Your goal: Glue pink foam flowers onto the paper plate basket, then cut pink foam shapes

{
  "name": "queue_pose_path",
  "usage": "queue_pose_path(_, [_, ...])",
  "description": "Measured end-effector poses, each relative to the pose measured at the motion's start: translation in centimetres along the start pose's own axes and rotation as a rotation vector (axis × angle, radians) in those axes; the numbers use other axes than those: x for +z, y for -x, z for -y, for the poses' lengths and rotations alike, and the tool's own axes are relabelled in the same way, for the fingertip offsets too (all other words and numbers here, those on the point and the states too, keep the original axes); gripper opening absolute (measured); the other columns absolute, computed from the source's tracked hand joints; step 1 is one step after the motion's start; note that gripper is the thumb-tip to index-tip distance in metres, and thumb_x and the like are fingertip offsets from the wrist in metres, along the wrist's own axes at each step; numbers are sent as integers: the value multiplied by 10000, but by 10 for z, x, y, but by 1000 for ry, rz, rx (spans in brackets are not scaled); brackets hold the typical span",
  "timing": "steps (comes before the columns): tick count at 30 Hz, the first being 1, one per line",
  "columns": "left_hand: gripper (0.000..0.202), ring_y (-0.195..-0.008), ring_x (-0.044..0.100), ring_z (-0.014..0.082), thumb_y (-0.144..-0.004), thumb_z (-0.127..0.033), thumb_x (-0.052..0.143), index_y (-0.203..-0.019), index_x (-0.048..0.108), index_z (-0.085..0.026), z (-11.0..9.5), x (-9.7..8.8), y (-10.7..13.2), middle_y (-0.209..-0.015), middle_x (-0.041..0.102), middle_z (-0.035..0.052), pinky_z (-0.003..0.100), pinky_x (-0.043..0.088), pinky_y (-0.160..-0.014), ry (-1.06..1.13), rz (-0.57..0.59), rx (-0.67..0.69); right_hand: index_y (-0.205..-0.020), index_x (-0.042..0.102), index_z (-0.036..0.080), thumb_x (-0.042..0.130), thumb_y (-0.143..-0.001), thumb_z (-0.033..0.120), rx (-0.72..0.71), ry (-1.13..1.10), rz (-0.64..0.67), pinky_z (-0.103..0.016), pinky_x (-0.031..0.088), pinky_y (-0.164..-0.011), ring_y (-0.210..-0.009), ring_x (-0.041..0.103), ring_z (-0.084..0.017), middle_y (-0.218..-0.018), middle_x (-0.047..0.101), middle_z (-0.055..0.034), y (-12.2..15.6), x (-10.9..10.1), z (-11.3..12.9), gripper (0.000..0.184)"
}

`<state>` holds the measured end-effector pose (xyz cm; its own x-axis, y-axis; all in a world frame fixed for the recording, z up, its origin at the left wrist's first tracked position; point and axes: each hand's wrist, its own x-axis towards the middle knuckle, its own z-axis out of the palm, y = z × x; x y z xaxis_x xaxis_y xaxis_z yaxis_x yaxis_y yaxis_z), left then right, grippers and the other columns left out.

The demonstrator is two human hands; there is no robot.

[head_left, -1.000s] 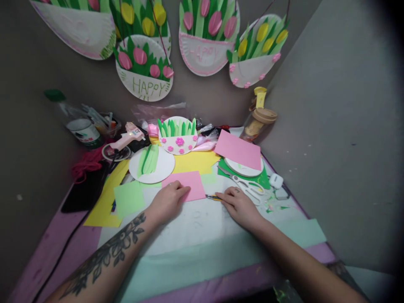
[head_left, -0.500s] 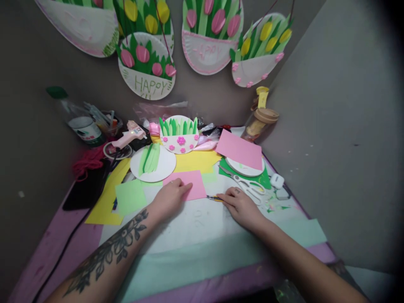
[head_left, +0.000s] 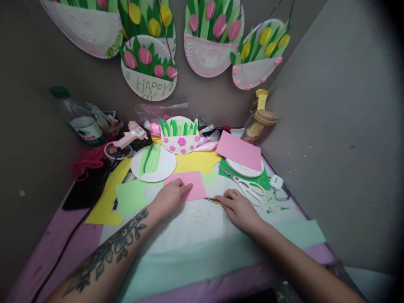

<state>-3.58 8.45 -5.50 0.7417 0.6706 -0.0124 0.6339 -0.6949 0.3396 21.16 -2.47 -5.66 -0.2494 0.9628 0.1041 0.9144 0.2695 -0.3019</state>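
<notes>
A pink sheet of paper point(head_left: 196, 183) lies flat on the white work surface, and my left hand point(head_left: 170, 195) presses on its left part with a finger stretched out. My left hand holds nothing. In my right hand point(head_left: 237, 206) is a slim craft knife point(head_left: 215, 200) with a yellow and black handle, pinched between the fingers. Its metal tip points left, at the lower right corner of the pink sheet. White-handled scissors point(head_left: 249, 189) lie just beyond my right hand. A light green sheet point(head_left: 130, 198) lies left of my left hand.
Behind the pink sheet are a paper plate point(head_left: 168, 162) with green strips and a decorated plate point(head_left: 179, 145). A pink glue gun point(head_left: 131, 135) and bottle point(head_left: 83, 124) stand at the left. A lidded cup point(head_left: 260, 122) and a larger pink sheet point(head_left: 240, 150) are at right.
My right hand and the craft knife have shifted slightly left and down, near the pink sheet's corner. My left hand stays on the sheet. The view has tilted a little.
</notes>
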Motion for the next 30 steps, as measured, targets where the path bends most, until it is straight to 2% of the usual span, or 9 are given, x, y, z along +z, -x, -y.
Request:
queue_pose_path(5, [420, -757, 547, 196, -877, -186, 378, -1238, 577, -266, 1, -1, -1, -889, 570, 70, 292, 387, -668, -2, 8, 11, -1123, 663, 184, 414, -923, 155, 2, 10, 7, -324, 461, -705, -812, 516, -213, -837, 574, -88, 1, -1, 3, 321])
queue_pose_path(14, [398, -749, 537, 193, -903, -230, 366, -1237, 581, -260, -1, -2, -1, -869, 566, 69, 287, 384, -665, -9, 16, 3, -1119, 663, 211, 440, -923, 173, -56, 5, -33, -308, 457, -687, -782, 501, -205, -796, 561, -76, -7, 6, 18, 300])
queue_pose_path(25, [390, -748, 539, 190, -919, -233, 369, -1244, 581, -268, 3, -1, -2, -841, 549, 57, 289, 379, -658, 17, 3, 19, -1178, 632, 170, 462, -877, 97, -100, 55, -39, -317, 474, -685, -780, 504, -213, -810, 575, -94, -10, 19, 32, 353])
queue_pose_path(30, [372, -732, 532, 167, -951, -334, 344, -1164, 639, -259, 6, -2, -3, -836, 536, 51, 272, 380, -657, 58, -25, 18, -1156, 644, 152, 494, -864, 101, -99, 93, -14, -317, 464, -676, -779, 507, -220, -795, 578, -99, -15, 19, 42, 333])
